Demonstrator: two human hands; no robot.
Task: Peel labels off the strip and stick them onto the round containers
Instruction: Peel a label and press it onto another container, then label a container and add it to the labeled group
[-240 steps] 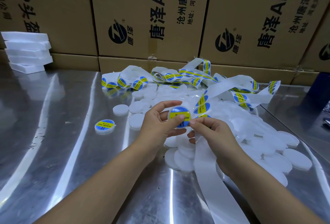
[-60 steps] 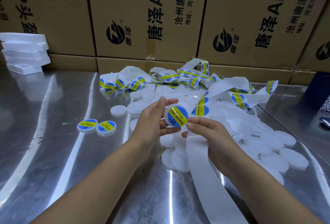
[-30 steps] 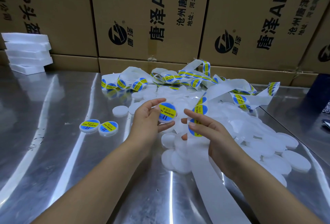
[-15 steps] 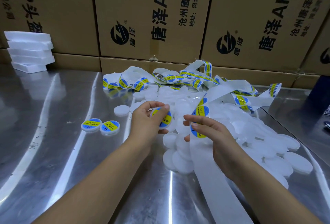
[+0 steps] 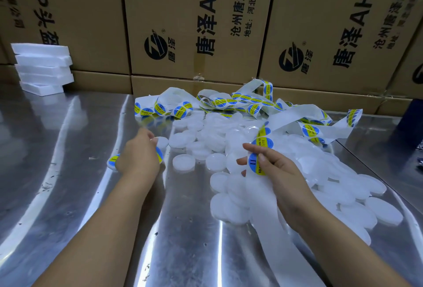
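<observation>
Left hand (image 5: 137, 156): palm down over the steel table at the left edge of the pile; fingers curled over blue-and-yellow labelled round containers (image 5: 112, 161), which peep out on both sides of it. Whether it grips one or merely rests on them, I cannot tell.
Right hand (image 5: 274, 167): pinching the white backing strip (image 5: 270, 229), thumb on a round blue-and-yellow label (image 5: 255, 164) not yet lifted off.
Done: only the few labelled containers under the left hand show, set apart from the pile; a long stretch of bare strip runs toward the viewer, so some labels appear used.
Left: a large heap of plain white disc-shaped plastic containers (image 5: 229, 140), unlabelled; many labels on the tangled strip (image 5: 229, 101) behind. Judged early in the run.
Containers: flat, round, translucent white, smooth, piled loosely and overlapping.
Strip: glossy, limp paper ribbon, curling in loops.
Labels: round, blue with a yellow band and small print.
Table (image 5: 68, 149): polished stainless steel, reflective, lightly specked.
Background: printed brown cardboard cartons (image 5: 183, 23); a stack of white foam slabs (image 5: 43, 67) far left.
</observation>
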